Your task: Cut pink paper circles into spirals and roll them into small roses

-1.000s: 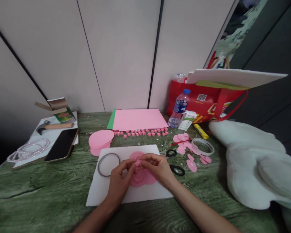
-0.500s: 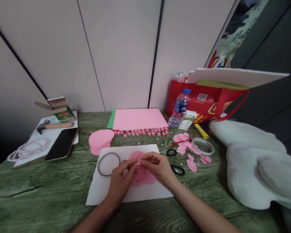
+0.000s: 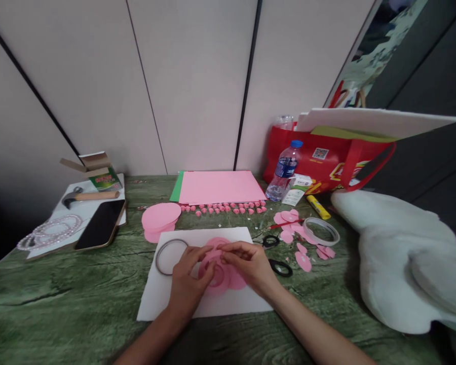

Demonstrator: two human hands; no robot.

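Observation:
A pink paper spiral [image 3: 219, 277] hangs in loose curls between my hands, over a white foam board. My right hand [image 3: 251, 261] pinches the upper part of the strip between thumb and fingertips. On the left side, my left hand [image 3: 188, 274] holds the paper with its thumb and index finger curved around it, the tips slightly apart. Pink paper pieces [image 3: 237, 281] lie on the white board [image 3: 155, 299] beneath, partly hidden by the hands. A grey ring-shaped tape roll [image 3: 157, 261] rests on the board, left of my left hand.
Black-handled scissors [image 3: 281, 268] lie right of the board, near pink scraps [image 3: 303, 261], a white tape roll [image 3: 336, 238] and a glue stick [image 3: 318, 207]. Behind are small pink rolled flowers [image 3: 228, 208] and pink sheets [image 3: 220, 186]. Pink circles [image 3: 161, 215], a phone [image 3: 101, 225] and hammer [image 3: 95, 196] sit left.
My left thumb and index finger have spread apart at the pink paper. My right hand stays pinched near the same spot. The whole view has shifted slightly.

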